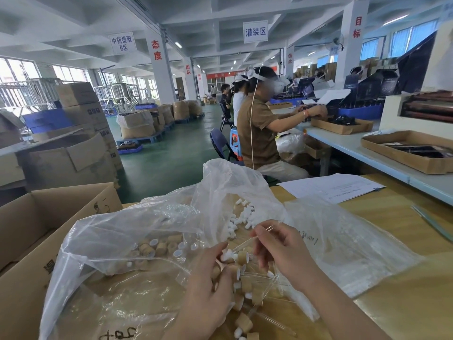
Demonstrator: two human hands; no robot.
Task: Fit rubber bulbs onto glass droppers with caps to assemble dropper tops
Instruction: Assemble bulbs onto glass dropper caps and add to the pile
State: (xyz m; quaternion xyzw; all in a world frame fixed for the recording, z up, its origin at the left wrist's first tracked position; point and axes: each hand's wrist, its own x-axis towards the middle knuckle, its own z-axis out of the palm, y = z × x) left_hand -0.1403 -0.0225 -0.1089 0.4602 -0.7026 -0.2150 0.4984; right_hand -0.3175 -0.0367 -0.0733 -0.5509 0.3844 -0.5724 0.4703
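The left hand (206, 288) is low in the middle of the view, over a clear bag (117, 231) spread on the bench (404, 241). Its fingers (219, 249) are curled and pinch a white bulb (226, 255) that sits against a tan cap (242, 257). The right hand (282, 251) is just beside it, a little higher. Its fingers (259, 235) are bent, and thumb and forefinger pinch a thin glass dropper (245, 243). The dropper slants down to the left with its lower end at the cap; whether it has gone into the cap cannot be told.

Under and between the hands lie more caps with bulbs and glass tubes (244, 322), piled on the plastic. Loose caps (159, 247), some showing white liners, lie inside the bag to the left of the hands. A heap of loose bulbs (245, 215) lies behind the hands, under a raised fold of the plastic. A second bag (348, 241) lies flat to the right, touching the right wrist.

An open box (36, 231) stands at the left edge of the bench, against the bag. A sheet of paper (331, 186) lies on the far right part of the bench. Beyond it a worker (257, 128) in a brown shirt sits at another long bench with both hands over a tray
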